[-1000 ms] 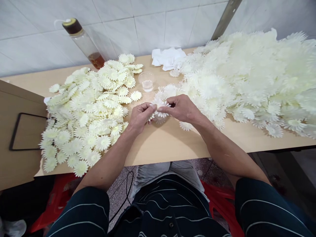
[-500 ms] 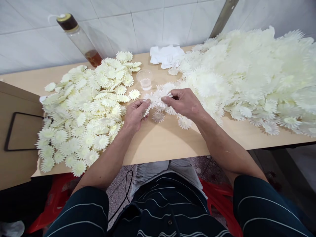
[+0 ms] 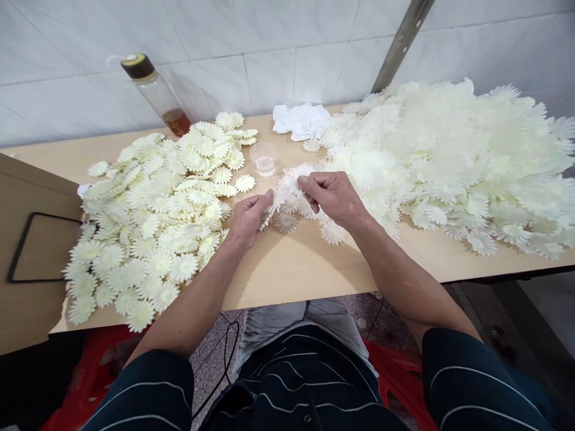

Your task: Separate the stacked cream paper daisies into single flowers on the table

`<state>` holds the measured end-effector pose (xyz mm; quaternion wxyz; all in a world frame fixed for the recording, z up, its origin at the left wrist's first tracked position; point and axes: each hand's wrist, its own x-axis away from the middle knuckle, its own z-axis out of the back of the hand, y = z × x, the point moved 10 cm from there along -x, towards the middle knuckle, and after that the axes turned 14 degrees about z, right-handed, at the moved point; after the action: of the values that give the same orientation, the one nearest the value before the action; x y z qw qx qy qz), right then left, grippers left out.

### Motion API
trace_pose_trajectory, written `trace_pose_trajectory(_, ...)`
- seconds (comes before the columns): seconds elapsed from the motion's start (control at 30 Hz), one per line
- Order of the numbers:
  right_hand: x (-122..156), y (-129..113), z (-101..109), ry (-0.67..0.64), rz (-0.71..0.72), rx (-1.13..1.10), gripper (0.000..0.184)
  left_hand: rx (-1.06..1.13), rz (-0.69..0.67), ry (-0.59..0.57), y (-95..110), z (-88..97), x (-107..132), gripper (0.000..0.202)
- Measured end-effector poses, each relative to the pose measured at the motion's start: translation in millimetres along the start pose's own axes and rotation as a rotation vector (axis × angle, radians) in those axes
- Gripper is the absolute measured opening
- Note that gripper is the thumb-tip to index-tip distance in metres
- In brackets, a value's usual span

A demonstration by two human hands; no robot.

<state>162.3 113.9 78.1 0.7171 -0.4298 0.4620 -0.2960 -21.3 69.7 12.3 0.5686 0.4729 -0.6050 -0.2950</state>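
My left hand [image 3: 247, 221] is closed, thumb over fingers, on white artificial flower heads [image 3: 266, 219] whose petals stick out at its right side. To the right, my right hand [image 3: 331, 194] is pinched just above a small cluster of white flower heads [image 3: 290, 185]; whatever its fingertips hold is hidden. Below and between the hands a single translucent flower head [image 3: 286, 222] lies on the table, and another flower head [image 3: 333, 232] lies under my right wrist. Just beyond the hands stands a small clear plastic cup [image 3: 265, 164].
A heap of cream flower heads [image 3: 153, 215] covers the table's left side; a larger, paler pile [image 3: 440, 161] fills the right. Against the tiled wall are a bottle of brown liquid [image 3: 162, 99] and white crumpled paper [image 3: 300, 120]. A cardboard box [image 3: 36, 239] borders the left.
The camera has tipped slightly, so everything sits lower in view. The petals seen at my right fingertips before no longer show clearly there, and that hand's fingers have curled in more.
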Motion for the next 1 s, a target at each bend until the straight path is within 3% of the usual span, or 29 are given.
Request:
trace_pose_trajectory(0.33, -1, -4, 3, 0.032, -0.017, 0.049, 0.066, -0.051, -0.031, 0.001, 2, -2.7, 3, 0.064)
trace_pose_trajectory(0.57, -2, -1, 7, 0.06, 0.002, 0.141, 0.084, -0.007, -0.051, -0.045, 6, -9.3, 6, 0.056)
trace_pose_trajectory(0.87, -2, 1, -4, -0.016, 0.003, 0.135, 0.087, 0.04, 0.078, -0.182, -2, -14.6, 7, 0.067)
trace_pose_trajectory(1.0, 1, 3, -17, -0.16, -0.018, 0.053, 0.075, 0.045, 0.089, -0.202, -6, -16.4, 3, 0.066)
